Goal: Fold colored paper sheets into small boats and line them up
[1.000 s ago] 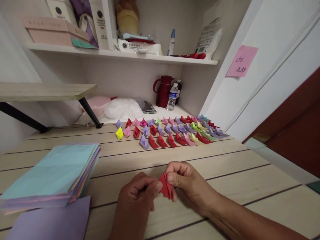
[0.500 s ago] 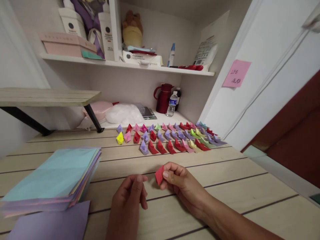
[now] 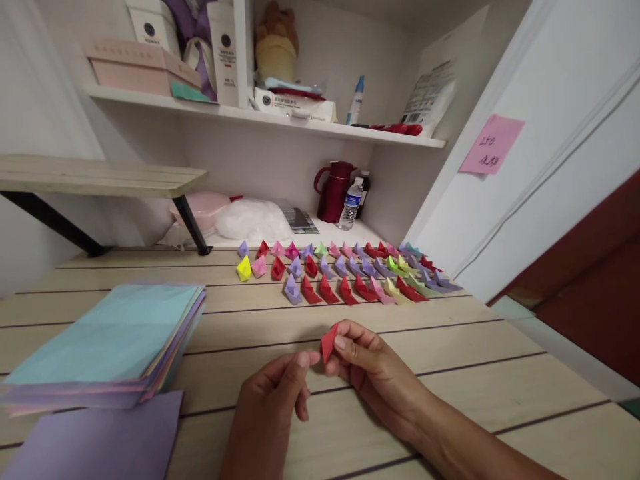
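Paper (image 3: 328, 343), red and folded small, sits pinched in the right hand (image 3: 367, 363). I see the left hand (image 3: 273, 390) beside it, loosely curled; I cannot tell whether its fingers close or touch the paper. Beyond both hands, folded boats (image 3: 329, 291) line the desk (image 3: 460, 347).

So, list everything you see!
table: one, pale, foreground
paper boats: over thirty, mixed, table's back
red paper: one, red, front middle
paper stack: one, mixed, left
loose paper: one, purple, front left
wooden stand: one, pale, left
jug: one, red, lower shelf
water bottle: one, clear, beside jug
note: one, pink, wall
box: one, pink, upper shelf
shelf clutter: several, mixed, both shelves
left hand: one, bare, near red paper
right hand: one, bare, holding it
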Demonstrator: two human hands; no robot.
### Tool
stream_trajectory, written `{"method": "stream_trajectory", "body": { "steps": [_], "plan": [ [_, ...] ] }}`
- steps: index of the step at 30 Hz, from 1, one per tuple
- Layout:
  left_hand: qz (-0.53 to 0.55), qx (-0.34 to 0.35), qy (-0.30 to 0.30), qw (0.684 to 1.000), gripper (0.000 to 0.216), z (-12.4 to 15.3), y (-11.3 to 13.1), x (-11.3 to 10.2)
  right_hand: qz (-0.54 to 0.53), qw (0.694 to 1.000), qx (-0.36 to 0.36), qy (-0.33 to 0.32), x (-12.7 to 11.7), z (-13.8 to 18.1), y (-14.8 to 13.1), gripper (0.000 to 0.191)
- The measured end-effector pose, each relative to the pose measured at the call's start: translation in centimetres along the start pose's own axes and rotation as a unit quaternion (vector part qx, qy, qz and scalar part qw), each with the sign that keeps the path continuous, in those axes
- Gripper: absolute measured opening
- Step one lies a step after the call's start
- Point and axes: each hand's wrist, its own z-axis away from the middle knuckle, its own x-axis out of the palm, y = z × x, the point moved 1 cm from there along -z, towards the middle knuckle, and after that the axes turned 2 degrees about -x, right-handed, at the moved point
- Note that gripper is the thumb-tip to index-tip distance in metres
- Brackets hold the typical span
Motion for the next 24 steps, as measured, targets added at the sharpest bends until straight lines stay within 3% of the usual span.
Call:
{"method": "stream_trajectory", "body": {
  "steps": [6,12,15,20,24],
  "plan": [
    [-0.073,0.038,-0.048,0.995,0.04,0.0,-0.1,-0.1,0.05,0.999,-0.01,-0.001,0.3,0.2,0.0,0.025],
    [-0.055,-0.003,-0.062,0.997,0.054,0.2,0.1,-0.1,0.223,0.97,-0.1,-0.01,0.3,0.3,-0.3,0.02],
    [-0.023,-0.016,-0.069,0.997,0.054,0.3,0.4,0.0,0.332,0.93,-0.159,-0.017,0.1,0.6,-0.6,0.015],
    [-0.029,-0.01,-0.071,0.997,0.062,0.6,0.6,0.1,0.493,0.825,-0.274,-0.031,0.3,1.4,-1.4,0.011],
    [-0.031,-0.021,-0.074,0.997,0.056,0.6,0.7,0.2,0.528,0.786,-0.315,-0.071,0.7,1.9,-1.8,0.015]
  ]
}}
